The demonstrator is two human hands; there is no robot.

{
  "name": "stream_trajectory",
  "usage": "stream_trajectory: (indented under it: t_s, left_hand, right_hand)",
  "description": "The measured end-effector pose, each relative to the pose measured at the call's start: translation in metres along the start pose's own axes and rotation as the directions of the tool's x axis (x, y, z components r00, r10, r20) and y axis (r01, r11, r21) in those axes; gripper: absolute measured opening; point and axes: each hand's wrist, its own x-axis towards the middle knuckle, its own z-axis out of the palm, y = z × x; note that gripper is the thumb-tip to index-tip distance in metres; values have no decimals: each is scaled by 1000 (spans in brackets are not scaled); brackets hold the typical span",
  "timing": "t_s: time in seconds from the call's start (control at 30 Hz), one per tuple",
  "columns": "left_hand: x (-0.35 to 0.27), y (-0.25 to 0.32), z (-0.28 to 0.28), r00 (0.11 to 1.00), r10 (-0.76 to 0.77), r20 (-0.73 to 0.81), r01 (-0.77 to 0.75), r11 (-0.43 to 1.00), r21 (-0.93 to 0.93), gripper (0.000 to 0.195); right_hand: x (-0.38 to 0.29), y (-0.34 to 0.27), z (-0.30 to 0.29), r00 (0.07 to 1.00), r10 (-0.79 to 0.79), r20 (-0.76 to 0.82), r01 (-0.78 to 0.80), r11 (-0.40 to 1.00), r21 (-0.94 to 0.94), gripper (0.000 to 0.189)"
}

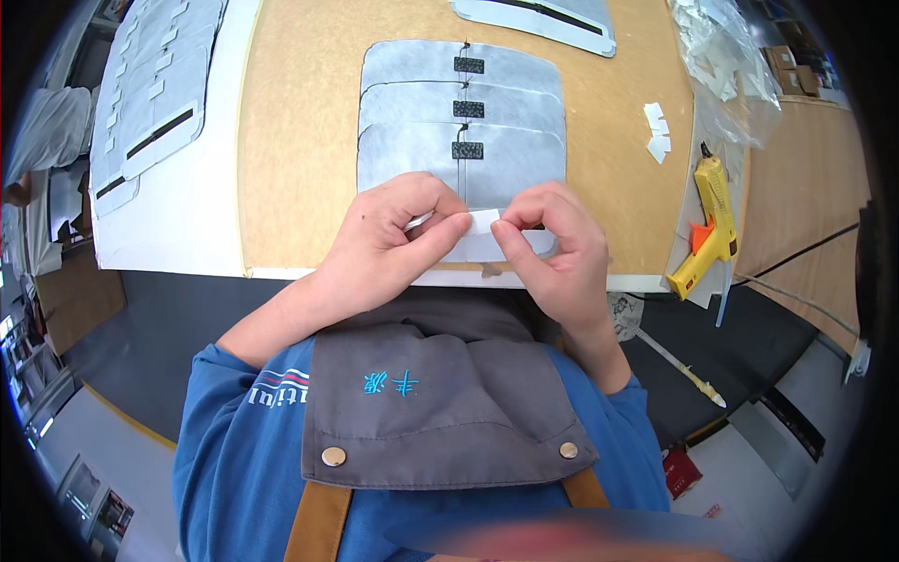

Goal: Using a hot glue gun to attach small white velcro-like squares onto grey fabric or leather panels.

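A small white rectangular piece (484, 222) is stretched between my two hands above the near edge of the table. My left hand (393, 232) pinches its left end between thumb and finger, and another white edge (419, 221) shows in the curl of that hand. At the right end, the thumb and forefinger of my right hand (558, 246) close on its corner. Under and beyond the hands lie overlapping grey fabric-like panels (407, 151). Each of the three visible layers carries a black textured patch (468, 150) on its centre line. My hands hide much of the nearest panel.
A yellow hot glue gun (713, 225) lies at the table's right edge, below a clear plastic bag (730, 70) of white pieces. Loose white pieces (658, 133) lie nearby. More grey panels lie at left (158, 63) and far centre (541, 21). A person's sleeve (56, 126) appears far left.
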Motion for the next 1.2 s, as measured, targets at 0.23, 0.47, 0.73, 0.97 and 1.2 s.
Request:
stream_trajectory:
  t_s: [0.23,0.47,0.73,0.97,1.2]
  left_hand:
    - [6,-9,-10,995,76,-68,-61,977,204,5]
    - [-5,-22,-38,970,232,69,-240,882,407,18]
    - [24,-30,-28,906,414,-92,-277,743,610,18]
    - [28,-36,-24,881,473,-13,-335,642,690,41]
    - [28,-42,-20,896,444,22,-306,578,757,44]
  right_hand:
    - [18,4,13,957,-285,46,288,932,-218,14]
    - [29,20,16,995,-67,-73,55,988,-147,14]
    - [38,38,30,989,-48,-139,-2,940,-340,17]
    - [38,44,30,990,-49,-134,0,937,-350,17]
    - [38,46,29,988,-63,-143,7,931,-364,17]
